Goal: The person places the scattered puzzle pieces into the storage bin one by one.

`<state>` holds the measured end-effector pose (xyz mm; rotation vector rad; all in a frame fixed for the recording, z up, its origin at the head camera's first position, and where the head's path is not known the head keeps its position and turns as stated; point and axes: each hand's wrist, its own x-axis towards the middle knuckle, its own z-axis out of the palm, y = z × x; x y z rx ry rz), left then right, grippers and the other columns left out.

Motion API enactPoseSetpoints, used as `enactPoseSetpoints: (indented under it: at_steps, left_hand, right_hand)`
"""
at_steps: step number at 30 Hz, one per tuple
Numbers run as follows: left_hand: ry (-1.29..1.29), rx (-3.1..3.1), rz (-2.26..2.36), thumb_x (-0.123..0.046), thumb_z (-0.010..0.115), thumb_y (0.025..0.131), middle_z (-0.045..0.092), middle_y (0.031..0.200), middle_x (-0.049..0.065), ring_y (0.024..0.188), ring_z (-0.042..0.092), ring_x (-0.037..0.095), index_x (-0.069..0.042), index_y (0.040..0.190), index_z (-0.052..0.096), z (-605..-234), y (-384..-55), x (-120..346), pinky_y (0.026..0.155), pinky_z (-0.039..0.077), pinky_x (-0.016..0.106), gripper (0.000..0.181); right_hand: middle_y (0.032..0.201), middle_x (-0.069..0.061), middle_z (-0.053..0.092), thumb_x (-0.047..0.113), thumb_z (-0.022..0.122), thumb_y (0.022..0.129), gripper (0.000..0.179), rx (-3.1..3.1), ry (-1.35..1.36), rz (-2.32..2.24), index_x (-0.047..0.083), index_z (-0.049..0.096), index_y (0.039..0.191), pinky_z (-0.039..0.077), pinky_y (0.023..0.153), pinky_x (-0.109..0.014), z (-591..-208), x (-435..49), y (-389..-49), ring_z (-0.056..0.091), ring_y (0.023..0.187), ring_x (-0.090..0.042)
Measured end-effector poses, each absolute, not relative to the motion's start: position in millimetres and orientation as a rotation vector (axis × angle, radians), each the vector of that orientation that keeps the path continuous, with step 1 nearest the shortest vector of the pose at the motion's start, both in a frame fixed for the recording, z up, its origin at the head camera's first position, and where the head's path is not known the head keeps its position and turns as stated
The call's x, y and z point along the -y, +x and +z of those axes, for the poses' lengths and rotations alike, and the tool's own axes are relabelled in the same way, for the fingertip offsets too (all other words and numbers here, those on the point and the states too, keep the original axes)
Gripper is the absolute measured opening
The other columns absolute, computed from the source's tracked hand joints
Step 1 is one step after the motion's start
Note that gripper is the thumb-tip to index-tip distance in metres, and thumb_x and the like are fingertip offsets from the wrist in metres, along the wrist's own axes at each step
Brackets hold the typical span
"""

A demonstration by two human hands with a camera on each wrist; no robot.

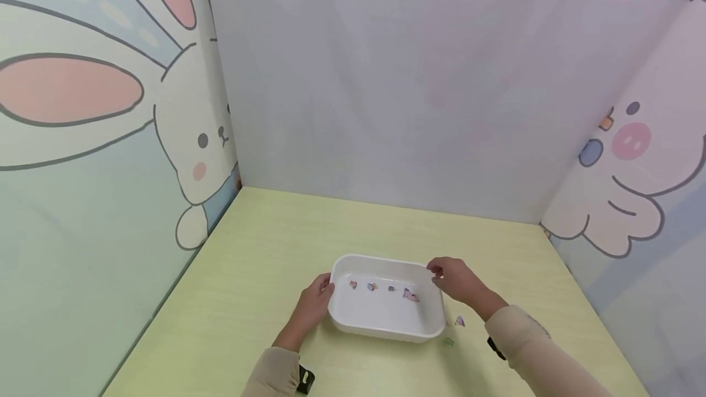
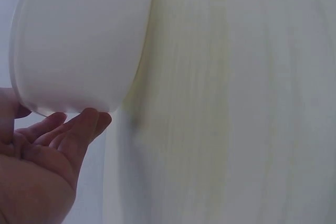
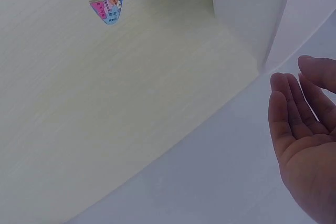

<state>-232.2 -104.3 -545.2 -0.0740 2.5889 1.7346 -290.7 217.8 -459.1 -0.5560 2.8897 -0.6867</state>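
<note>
A white rectangular plastic tub point(image 1: 380, 316) with rounded corners stands on the table. My left hand point(image 1: 311, 304) grips its left end, the thumb at the rim and the fingers against the outer wall point(image 2: 79, 51). At the back right corner my right hand point(image 1: 456, 277) is over the rim, its fingers loosely bent and apart from the thumb. Nothing lies between the right fingers point(image 3: 283, 114) in the right wrist view. Inside the tub, several small colourful flat pieces form a row, with a larger pink one point(image 1: 410, 295) at the right end.
Right of the tub, a small multicoloured piece with printed characters point(image 3: 110, 6) and a green piece point(image 1: 447, 342) lie on the pale yellow table point(image 1: 265, 250). A grey-white curtain point(image 1: 386, 90) hangs behind, and cartoon-printed panels flank the table's left and right sides.
</note>
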Motion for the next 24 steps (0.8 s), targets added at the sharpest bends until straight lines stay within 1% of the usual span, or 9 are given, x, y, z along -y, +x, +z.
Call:
enactPoseSetpoints:
  at_steps: [4,12,24]
  left_hand:
    - [-0.076,-2.590,1.733,-0.019,0.047,0.103,0.055,0.134,0.021,0.125,0.049,0.041,0.001,0.137,0.050,-545,-232,104,0.102,0.038,0.057,0.040]
    - [-0.085,-2.595,1.729,-0.019,0.047,0.102,0.055,0.133,0.021,0.125,0.048,0.042,0.001,0.136,0.050,-545,-231,103,0.102,0.038,0.058,0.040]
    - [-0.083,-2.593,1.717,-0.021,0.047,0.103,0.056,0.133,0.021,0.125,0.048,0.042,0.002,0.137,0.049,-545,-232,104,0.102,0.038,0.059,0.041]
  right_hand:
    - [0.092,-0.009,0.066,-0.007,0.066,0.083,0.019,-2.922,-0.563,-0.686,-0.005,0.067,0.102,0.056,0.072,-0.039,-458,-229,-290,0.063,0.085,-0.025]
    - [0.095,-0.012,0.066,-0.006,0.065,0.085,0.020,-2.923,-0.475,-0.711,-0.007,0.066,0.105,0.056,0.074,-0.041,-462,-245,-282,0.064,0.087,-0.028]
    - [0.092,-0.010,0.067,-0.006,0.067,0.082,0.019,-2.923,-0.426,-0.743,-0.008,0.067,0.102,0.056,0.073,-0.041,-480,-260,-270,0.064,0.085,-0.028]
